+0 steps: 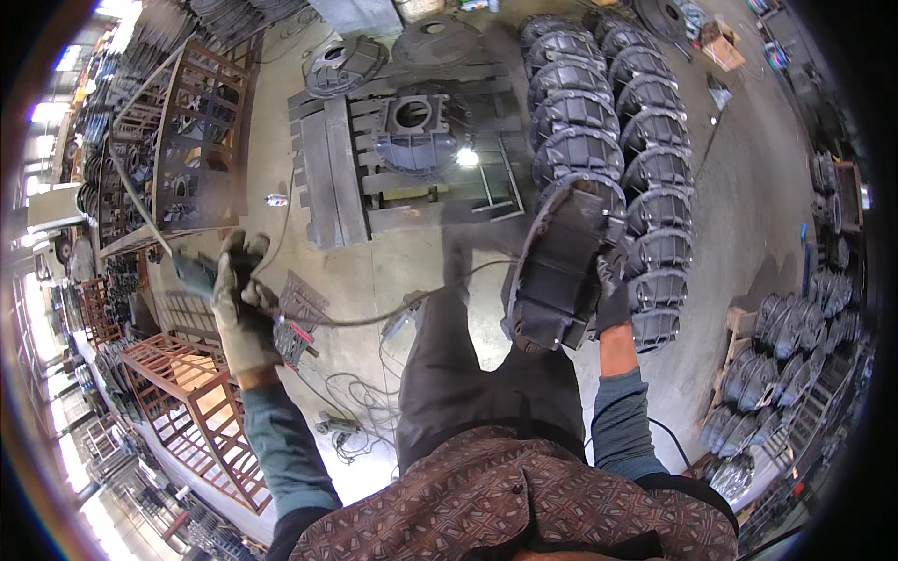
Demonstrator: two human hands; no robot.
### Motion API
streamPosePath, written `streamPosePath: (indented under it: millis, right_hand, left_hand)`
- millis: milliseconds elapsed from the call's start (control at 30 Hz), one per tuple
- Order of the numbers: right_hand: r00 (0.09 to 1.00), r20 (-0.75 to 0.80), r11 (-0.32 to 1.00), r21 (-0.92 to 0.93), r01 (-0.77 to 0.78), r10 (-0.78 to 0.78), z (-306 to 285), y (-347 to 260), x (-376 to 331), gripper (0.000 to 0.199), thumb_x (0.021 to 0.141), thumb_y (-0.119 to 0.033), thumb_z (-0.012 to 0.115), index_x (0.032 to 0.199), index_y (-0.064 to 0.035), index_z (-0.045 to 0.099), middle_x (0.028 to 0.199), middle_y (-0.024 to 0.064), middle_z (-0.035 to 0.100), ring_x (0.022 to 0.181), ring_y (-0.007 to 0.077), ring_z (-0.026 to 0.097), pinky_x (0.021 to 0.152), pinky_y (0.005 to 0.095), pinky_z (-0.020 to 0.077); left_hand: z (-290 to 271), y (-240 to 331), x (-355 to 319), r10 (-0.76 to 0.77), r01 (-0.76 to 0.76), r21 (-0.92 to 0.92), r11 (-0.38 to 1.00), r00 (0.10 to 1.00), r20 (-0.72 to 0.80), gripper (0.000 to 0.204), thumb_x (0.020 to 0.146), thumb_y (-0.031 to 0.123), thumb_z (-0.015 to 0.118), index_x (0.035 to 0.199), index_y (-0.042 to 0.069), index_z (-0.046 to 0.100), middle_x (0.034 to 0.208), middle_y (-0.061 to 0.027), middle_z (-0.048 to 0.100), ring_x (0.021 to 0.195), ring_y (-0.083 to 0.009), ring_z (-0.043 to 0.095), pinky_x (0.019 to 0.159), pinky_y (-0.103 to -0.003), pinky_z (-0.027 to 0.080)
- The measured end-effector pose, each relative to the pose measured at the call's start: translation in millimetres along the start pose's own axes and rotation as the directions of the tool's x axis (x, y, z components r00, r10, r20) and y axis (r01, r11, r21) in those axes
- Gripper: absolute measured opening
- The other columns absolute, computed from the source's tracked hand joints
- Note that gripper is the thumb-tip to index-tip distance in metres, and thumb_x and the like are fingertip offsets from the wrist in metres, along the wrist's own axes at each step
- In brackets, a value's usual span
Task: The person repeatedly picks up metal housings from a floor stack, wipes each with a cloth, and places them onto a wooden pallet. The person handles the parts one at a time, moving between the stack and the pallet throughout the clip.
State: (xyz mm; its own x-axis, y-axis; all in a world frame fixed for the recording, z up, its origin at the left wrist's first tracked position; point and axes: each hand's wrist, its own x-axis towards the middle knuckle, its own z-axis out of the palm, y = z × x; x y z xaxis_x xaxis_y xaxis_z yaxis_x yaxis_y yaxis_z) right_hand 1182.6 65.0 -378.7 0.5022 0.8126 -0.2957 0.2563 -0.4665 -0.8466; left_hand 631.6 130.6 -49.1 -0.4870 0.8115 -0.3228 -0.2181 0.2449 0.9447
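Note:
My left hand (241,304), in a pale work glove, is raised on the left and closed around a teal-bodied tool (194,272). A long thin rod (136,192) extends from the tool up to the left. From the same hand a dark cable (374,321) runs right, passing behind the casting. My right hand (612,292), in a dark glove, grips the right edge of a curved, ribbed dark metal casting (558,271). That casting stands tilted in front of my right leg, overlapping the near end of a row of similar castings (580,154). Its lower support is hard to make out.
A second casting row (658,168) stands alongside. Ahead, a wooden pallet (332,173) bears a housing with a round opening (412,131) and a metal frame (501,182). Rusty racks (192,407) stand left. Cables (365,402) lie coiled by my feet. More castings (781,351) sit right.

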Motion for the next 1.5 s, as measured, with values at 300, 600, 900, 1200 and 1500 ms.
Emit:
streamPosePath:
  millis: [300,600,900,1200,1500]
  right_hand:
    - [0.884,0.453,0.979,-0.098,0.177,-0.114,196,-140,43,0.036,0.089,-0.017,0.071,0.117,0.0013,0.056,0.109,0.0124,0.062,0.104,0.0242,0.057,0.095,0.0364,0.0464]
    - [0.617,0.604,0.595,-0.276,0.755,-0.504,419,-171,160,0.051,0.083,-0.045,0.073,0.109,-0.0015,0.066,0.105,0.0226,0.067,0.102,0.0391,0.062,0.091,0.0445,0.0496]
    - [0.632,0.741,0.387,-0.527,0.757,-0.226,575,-205,177,0.042,0.082,-0.042,0.069,0.101,-0.0050,0.072,0.095,0.0220,0.070,0.093,0.0400,0.068,0.080,0.0495,0.0534]
    - [0.622,0.726,0.465,-0.460,0.756,-0.293,582,-185,174,0.028,0.090,-0.028,0.059,0.098,-0.0038,0.070,0.093,0.0192,0.070,0.086,0.0355,0.068,0.075,0.0437,0.0529]
    - [0.747,0.620,0.770,-0.589,0.244,0.238,318,-148,-21,0.038,0.089,-0.039,0.060,0.092,-0.0024,0.070,0.087,0.0189,0.071,0.081,0.0356,0.068,0.075,0.0463,0.0515]
  left_hand:
    - [-102,-81,62,-0.229,0.179,-0.192,0.965,0.932,-0.281,0.048,0.103,0.040,0.047,0.142,0.011,0.050,0.120,-0.0124,0.066,0.045,-0.0088,0.045,0.042,-0.023,0.039]
    - [-143,-102,88,-0.434,0.328,-0.311,0.892,0.817,-0.380,0.045,0.104,0.035,0.048,0.140,0.009,0.050,0.121,-0.0117,0.067,0.046,-0.0018,0.036,0.044,-0.018,0.035]
    - [-153,-130,93,-0.476,0.401,-0.266,0.877,0.803,-0.358,0.047,0.104,0.038,0.044,0.140,0.010,0.052,0.117,-0.0089,0.066,0.049,-0.0050,0.039,0.047,-0.022,0.039]
    - [-111,-126,133,-0.536,0.500,-0.192,0.844,0.799,-0.273,0.048,0.102,0.039,0.050,0.139,0.009,0.051,0.123,-0.0140,0.064,0.054,-0.0039,0.045,0.049,-0.017,0.041]
    - [-40,-102,149,-0.469,0.504,-0.136,0.853,0.854,0.226,0.044,0.102,0.033,0.052,0.140,0.012,0.051,0.128,-0.0144,0.063,0.056,-0.0073,0.055,0.049,-0.022,0.048]
